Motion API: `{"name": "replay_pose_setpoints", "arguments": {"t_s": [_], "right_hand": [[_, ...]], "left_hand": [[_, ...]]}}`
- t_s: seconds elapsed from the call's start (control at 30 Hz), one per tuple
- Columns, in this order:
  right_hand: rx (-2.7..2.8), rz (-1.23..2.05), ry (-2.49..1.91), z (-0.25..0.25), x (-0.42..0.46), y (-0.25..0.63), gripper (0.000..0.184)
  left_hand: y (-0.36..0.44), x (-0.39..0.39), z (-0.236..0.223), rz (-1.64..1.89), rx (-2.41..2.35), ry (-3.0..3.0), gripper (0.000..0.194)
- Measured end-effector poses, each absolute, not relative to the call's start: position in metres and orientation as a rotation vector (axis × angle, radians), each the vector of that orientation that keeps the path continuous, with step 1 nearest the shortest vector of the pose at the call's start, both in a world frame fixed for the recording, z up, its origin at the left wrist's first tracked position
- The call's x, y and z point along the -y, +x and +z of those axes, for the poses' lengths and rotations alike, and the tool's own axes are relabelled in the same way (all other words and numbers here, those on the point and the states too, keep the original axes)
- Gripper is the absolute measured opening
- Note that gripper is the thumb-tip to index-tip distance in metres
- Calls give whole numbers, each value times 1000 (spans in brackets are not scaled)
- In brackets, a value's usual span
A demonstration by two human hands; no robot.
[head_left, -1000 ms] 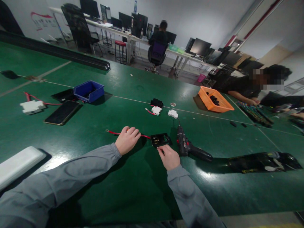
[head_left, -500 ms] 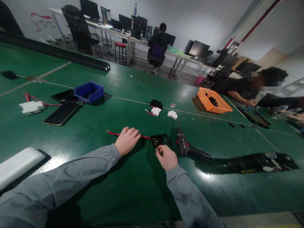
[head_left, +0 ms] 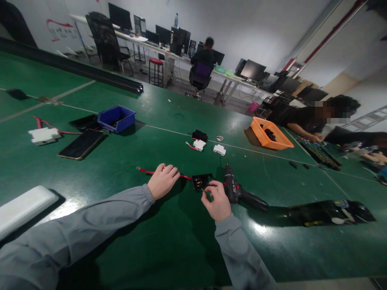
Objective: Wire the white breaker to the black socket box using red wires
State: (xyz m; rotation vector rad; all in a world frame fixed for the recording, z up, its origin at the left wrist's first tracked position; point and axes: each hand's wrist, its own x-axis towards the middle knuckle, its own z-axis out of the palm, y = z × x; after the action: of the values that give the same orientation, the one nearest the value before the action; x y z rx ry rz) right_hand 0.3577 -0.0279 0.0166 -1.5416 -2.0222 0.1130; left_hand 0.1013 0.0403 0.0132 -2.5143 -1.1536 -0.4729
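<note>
My left hand (head_left: 163,182) is closed around a red cable (head_left: 185,177), whose ring lug end (head_left: 138,168) sticks out to the left. The cable's other end runs into a shallow black housing (head_left: 198,182) with brass-coloured metal parts inside, lying on the table. My right hand (head_left: 217,200) is at the housing's near right corner, thumb and forefinger curled towards each other. Whatever they pinch is too small to make out. A black and red cordless drill (head_left: 232,188) lies just right of this hand, bit pointing away.
Beyond the hands lie white modules (head_left: 219,150) and a black block (head_left: 200,135). A blue bin (head_left: 116,119), a phone (head_left: 81,144) and a white case (head_left: 27,209) are on the left. An orange basket (head_left: 270,135) and a black pack (head_left: 329,213) are on the right. Co-workers sit beyond.
My right hand has shifted slightly right along the housing, and its thumb and forefinger have changed pose. My left hand stays on the cable. The whole view has tilted a little.
</note>
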Motion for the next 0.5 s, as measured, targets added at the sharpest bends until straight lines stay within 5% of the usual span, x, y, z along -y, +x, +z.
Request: {"name": "replay_pose_setpoints", "arguments": {"t_s": [0.5], "right_hand": [[2065, 403, -1517, 25, 26, 360, 2]], "left_hand": [[101, -41, 12, -484, 1166, -2501, 12]]}}
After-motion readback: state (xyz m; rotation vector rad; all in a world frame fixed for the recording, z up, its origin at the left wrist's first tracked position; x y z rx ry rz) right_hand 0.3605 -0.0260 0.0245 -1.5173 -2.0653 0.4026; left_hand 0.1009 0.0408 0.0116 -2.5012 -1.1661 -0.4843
